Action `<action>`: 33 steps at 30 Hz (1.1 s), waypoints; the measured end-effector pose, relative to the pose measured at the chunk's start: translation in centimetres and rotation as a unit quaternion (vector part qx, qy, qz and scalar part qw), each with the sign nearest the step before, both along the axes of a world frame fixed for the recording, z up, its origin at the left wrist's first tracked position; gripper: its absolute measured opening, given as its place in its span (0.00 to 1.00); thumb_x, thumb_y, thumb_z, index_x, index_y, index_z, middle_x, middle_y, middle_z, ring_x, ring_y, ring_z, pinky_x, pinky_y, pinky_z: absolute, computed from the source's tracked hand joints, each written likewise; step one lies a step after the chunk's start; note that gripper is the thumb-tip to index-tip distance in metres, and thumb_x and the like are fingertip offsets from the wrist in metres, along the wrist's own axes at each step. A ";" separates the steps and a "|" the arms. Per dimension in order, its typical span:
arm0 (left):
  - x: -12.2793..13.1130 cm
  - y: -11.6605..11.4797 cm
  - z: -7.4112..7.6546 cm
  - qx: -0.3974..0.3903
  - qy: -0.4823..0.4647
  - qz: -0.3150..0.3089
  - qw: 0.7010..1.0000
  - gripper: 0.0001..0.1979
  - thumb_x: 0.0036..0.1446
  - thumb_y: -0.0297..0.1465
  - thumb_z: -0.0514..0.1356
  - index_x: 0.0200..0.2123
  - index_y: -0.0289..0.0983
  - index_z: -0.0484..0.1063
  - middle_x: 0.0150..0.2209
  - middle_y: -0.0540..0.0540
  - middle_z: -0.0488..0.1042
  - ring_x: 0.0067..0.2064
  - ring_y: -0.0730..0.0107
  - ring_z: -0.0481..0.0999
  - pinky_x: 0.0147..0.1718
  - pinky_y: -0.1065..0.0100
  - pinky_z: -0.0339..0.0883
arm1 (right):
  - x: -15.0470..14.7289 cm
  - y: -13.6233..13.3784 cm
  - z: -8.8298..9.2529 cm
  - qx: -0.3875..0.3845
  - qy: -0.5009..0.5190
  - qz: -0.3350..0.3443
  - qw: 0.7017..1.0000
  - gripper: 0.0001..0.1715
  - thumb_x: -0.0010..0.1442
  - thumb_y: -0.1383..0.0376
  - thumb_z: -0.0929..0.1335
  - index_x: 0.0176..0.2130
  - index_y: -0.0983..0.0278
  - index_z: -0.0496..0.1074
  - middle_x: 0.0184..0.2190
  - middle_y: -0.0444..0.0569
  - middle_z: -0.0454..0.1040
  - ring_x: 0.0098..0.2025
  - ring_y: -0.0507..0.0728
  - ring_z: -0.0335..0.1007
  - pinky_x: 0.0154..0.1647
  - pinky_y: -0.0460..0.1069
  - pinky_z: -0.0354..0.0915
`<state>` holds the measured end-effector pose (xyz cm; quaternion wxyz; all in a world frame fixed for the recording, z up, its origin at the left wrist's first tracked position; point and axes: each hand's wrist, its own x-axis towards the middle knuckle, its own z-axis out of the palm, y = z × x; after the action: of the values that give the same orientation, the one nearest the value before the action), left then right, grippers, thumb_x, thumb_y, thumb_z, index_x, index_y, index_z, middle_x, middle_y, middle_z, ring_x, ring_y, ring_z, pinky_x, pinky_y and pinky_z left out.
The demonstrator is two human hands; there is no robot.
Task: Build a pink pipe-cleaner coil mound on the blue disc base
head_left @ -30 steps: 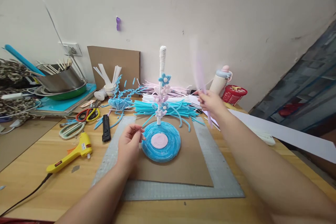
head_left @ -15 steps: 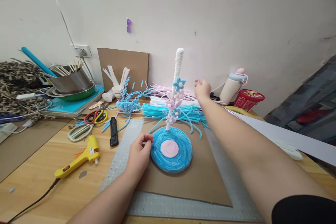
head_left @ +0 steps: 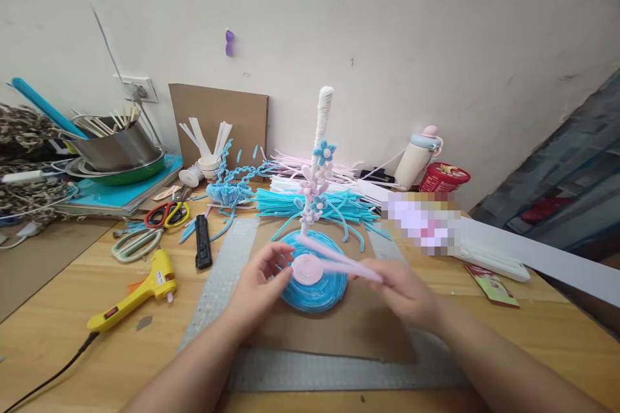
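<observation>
Pale pink pipe cleaners [head_left: 346, 266], smeared by motion, are pinched in my right hand [head_left: 409, 290]; their free ends reach left across the blue disc. My left hand [head_left: 264, 277] is beside the disc's left edge with fingers curled but apart, nothing visible in it. The round blue disc [head_left: 322, 300] of coiled pipe cleaner has a pink centre [head_left: 308, 270]. Behind its centre rises a white wrapped stem [head_left: 323, 113], upright with a slight lean, bearing blue and pink flowers [head_left: 312, 190]. Cardboard [head_left: 339, 339] lies under the disc.
Blue pipe cleaners [head_left: 276, 204] and pink ones [head_left: 295, 161] lie behind the disc. To the left are a black cutter [head_left: 203, 242], scissors [head_left: 167, 214] and a yellow glue gun [head_left: 133, 293]. A bottle [head_left: 414, 161] and red tub [head_left: 444, 179] stand back right.
My right hand has come back from the pile at the rear to the disc's right side, now holding pink pipe cleaners. My left hand stays by the disc, its fingers more spread.
</observation>
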<state>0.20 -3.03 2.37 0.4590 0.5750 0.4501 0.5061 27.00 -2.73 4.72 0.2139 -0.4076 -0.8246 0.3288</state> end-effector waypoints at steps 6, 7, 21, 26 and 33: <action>1.1 -1.6 -0.2 -0.069 -0.004 -0.192 0.979 0.15 0.51 0.39 0.66 0.39 0.36 0.76 0.36 0.44 0.78 0.33 0.68 0.75 0.34 0.68 0.69 | -3.3 -1.4 0.4 -0.093 -0.100 0.063 0.989 0.17 0.67 0.58 0.58 0.41 0.61 0.72 0.35 0.48 0.75 0.37 0.57 0.69 0.38 0.49 0.60; 1.3 -1.6 -0.4 -0.098 -0.014 -0.186 0.978 0.14 0.51 0.40 0.66 0.35 0.35 0.76 0.32 0.45 0.78 0.30 0.70 0.75 0.32 0.69 0.69 | -3.6 -1.5 0.5 -0.112 -0.077 0.066 0.989 0.16 0.67 0.58 0.59 0.43 0.60 0.72 0.37 0.47 0.76 0.38 0.57 0.69 0.39 0.49 0.61; 2.1 -0.7 -1.1 -0.171 -0.081 -0.087 0.978 0.20 0.43 0.41 0.71 0.34 0.33 0.74 0.26 0.44 0.79 0.28 0.68 0.78 0.30 0.69 0.73 | -2.3 -1.4 -1.0 -0.049 -0.064 -0.003 0.997 0.21 0.68 0.58 0.57 0.35 0.61 0.75 0.30 0.46 0.76 0.32 0.55 0.69 0.32 0.47 0.58; 1.3 0.5 -1.3 -0.126 -0.085 0.003 0.988 0.20 0.41 0.42 0.70 0.31 0.34 0.71 0.26 0.46 0.77 0.29 0.68 0.78 0.31 0.68 0.74 | -1.0 -0.2 -2.1 0.029 -0.045 -0.050 0.997 0.18 0.67 0.59 0.58 0.46 0.57 0.74 0.40 0.48 0.78 0.41 0.58 0.72 0.39 0.50 0.62; -1.3 2.6 -2.1 0.024 0.020 0.162 0.986 0.15 0.52 0.42 0.60 0.36 0.38 0.68 0.37 0.45 0.75 0.39 0.65 0.78 0.41 0.61 0.74 | 2.6 3.8 -2.7 0.062 -0.041 -0.120 0.990 0.22 0.65 0.62 0.56 0.49 0.61 0.73 0.47 0.52 0.74 0.49 0.61 0.68 0.48 0.54 0.60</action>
<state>-1.10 -0.44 0.31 0.3480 0.5149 0.5342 0.5731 29.61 1.08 2.05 0.2433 -0.5028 -0.7964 0.2318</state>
